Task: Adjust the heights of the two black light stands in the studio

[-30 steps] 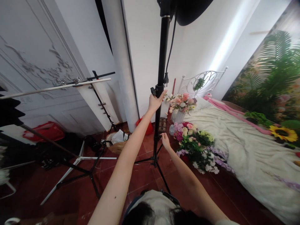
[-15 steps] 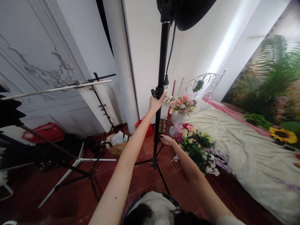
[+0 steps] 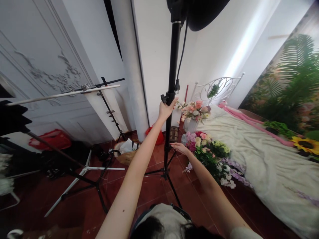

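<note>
A black light stand [image 3: 173,59] rises upright in the middle, its tripod legs spread on the floor. My left hand [image 3: 166,109] is closed around its pole, just under a collar with a black tightening knob [image 3: 163,98]. Lower on the stand, my right hand [image 3: 179,147] has its fingertips at another small knob [image 3: 170,145], the fingers fairly straight and the knob mostly hidden by them. A black lamp head [image 3: 205,13] tops the stand, cut off by the upper edge. Its power cord [image 3: 183,53] hangs beside the pole, ending in a plug [image 3: 177,86].
Artificial flowers [image 3: 204,146] and a bed with a cream cover [image 3: 239,142] lie to the right. On the left stand another black stand [image 3: 82,177] with white legs beside it, and a white crossbar [image 3: 64,95]. A basket [image 3: 126,157] and red bag [image 3: 159,136] sit behind my left arm.
My right hand has turned at the lower knob, its fingers now straighter than before. The left hand keeps its hold on the pole. The view has shifted slightly left.
</note>
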{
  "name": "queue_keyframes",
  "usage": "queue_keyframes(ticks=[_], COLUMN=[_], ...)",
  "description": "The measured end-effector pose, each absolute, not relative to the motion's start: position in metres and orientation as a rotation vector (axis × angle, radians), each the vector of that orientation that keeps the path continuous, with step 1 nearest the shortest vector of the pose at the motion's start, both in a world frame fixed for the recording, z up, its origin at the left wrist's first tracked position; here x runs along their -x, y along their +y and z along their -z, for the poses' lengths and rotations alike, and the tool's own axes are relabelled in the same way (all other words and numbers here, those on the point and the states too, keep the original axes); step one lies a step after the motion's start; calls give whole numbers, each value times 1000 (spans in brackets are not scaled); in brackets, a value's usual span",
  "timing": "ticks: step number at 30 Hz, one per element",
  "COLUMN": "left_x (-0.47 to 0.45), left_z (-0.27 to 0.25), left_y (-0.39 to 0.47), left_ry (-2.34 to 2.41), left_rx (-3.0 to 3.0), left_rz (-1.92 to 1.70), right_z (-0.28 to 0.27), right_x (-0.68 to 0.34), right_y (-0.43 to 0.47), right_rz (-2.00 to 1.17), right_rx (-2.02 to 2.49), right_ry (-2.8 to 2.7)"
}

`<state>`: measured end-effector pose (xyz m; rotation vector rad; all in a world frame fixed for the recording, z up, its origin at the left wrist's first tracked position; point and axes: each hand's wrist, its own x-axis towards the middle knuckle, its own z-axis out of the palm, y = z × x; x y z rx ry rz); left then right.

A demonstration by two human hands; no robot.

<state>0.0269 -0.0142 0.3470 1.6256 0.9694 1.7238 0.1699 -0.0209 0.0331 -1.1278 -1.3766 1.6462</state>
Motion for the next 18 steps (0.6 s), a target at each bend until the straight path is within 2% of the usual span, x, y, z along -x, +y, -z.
queue_keyframes(ticks=[7, 13, 18], left_x=[-28, -28, -27], left_z=[-347, -348, -348], left_y=[-12, -13, -13], left_ry=[982, 979, 976], left_rx=[-1626, -1589, -1605], left_rz=[-1702, -1716, -1699], right_z=[-57, -72, -69], right_x=[-191, -178, -175], right_y=[14, 35, 33], right_rz=[-1809, -1681, -1527], right_rx=[1457, 1589, 1523], right_ry=[-1600, -1936, -1960])
